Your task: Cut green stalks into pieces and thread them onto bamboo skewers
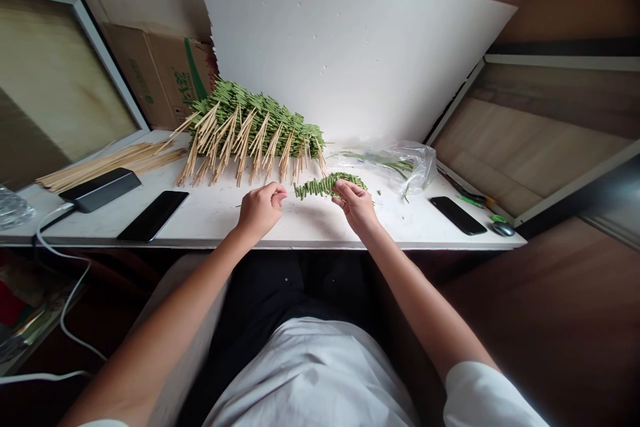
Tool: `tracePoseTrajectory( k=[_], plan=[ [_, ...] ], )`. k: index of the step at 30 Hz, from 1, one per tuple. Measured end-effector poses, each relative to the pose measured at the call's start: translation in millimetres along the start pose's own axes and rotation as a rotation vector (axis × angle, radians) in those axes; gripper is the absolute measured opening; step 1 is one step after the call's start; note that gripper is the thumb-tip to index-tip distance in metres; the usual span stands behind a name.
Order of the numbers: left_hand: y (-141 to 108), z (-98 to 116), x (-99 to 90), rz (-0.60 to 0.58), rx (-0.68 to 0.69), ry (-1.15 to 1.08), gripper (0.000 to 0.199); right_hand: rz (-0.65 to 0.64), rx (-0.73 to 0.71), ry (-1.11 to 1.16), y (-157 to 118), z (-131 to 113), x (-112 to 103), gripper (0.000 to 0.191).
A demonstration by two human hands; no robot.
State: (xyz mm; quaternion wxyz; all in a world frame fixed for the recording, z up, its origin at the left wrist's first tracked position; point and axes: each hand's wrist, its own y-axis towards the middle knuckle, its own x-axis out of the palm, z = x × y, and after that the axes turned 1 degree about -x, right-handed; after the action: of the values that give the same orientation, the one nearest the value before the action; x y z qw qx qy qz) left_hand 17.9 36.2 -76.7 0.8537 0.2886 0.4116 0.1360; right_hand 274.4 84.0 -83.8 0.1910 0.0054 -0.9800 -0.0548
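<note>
On my feed, the step in hand looks like fine two-handed work on a row of short green pieces [313,188], held just above the counter [320,235]. The row lies between my two grips, reaching rightward behind the right one. My left grip [261,210] has its fingertips together, seemingly on a thin stick [239,205] running out of the row's left end. My right grip [357,205] is pinched on the green pieces themselves. As I judge it, any move from here calls for a light pinch and a level stick. Beyond stands a stack of green bundles [260,121] with pale sticks [243,140] poking out.
</note>
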Motion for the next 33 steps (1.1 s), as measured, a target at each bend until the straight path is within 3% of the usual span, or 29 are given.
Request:
tracePoseTrajectory(
  k=[12,19,24,29,33],
  plan=[
    [-2,2,2.7,0.005,0.024,-0.062,0.017,-0.014,0.037,-0.006,0,-1,1,0.047],
    [9,-6,-10.7,-0.218,0.005,-0.116,0.018,0.073,-0.048,-0.146,6,-20,-10,0.047],
    [12,-6,-15.7,-0.276,0.045,-0.021,0.022,0.078,-0.024,-0.17,14,-33,-16,0.047],
    [14,-6,-8.1,-0.235,-0.068,-0.045,0.02,0.032,-0.057,-0.232,26,-44,-16,0.05],
    [37,-6,-8.8,-0.164,-0.132,-0.098,0.014,-0.002,-0.144,-0.422,18,-44,-28,0.047]
  ],
)
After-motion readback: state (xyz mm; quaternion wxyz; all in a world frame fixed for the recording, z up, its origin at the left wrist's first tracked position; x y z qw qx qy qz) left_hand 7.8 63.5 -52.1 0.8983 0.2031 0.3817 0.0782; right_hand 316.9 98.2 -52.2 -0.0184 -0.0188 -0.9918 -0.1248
